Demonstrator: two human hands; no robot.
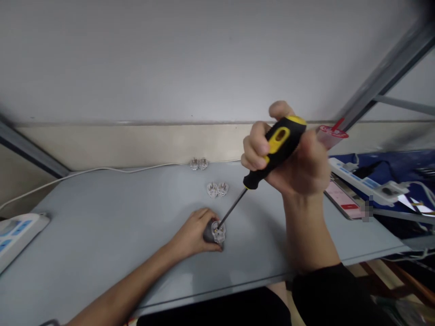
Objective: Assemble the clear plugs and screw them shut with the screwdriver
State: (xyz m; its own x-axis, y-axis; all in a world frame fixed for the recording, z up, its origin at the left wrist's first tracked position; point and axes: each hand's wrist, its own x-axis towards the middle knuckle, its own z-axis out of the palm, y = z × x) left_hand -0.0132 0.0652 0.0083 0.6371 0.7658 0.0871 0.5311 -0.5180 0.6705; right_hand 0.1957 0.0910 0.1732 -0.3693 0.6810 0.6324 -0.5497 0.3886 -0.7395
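Note:
My right hand (288, 158) is wrapped round the black and yellow handle of a screwdriver (277, 147), raised above the table. Its metal shaft slants down to the left, and the tip meets a small clear plastic piece with metal parts (219, 233), which looks like part of an electrical plug. My left hand (199, 233) grips this piece together with a dark grey, rounded body (208, 232) beneath it. How the two are joined is hidden by my fingers. Farther back lie similar clear pieces with metal prongs (217, 189), and another pair (199, 163) sits by the wall.
A white power strip (23, 231) lies at the left, another (360, 179) at the right beside a phone with a pink screen (345, 199). A cup with a red straw (332, 136) stands behind my right hand. A white cable (112, 170) runs along the table's back edge.

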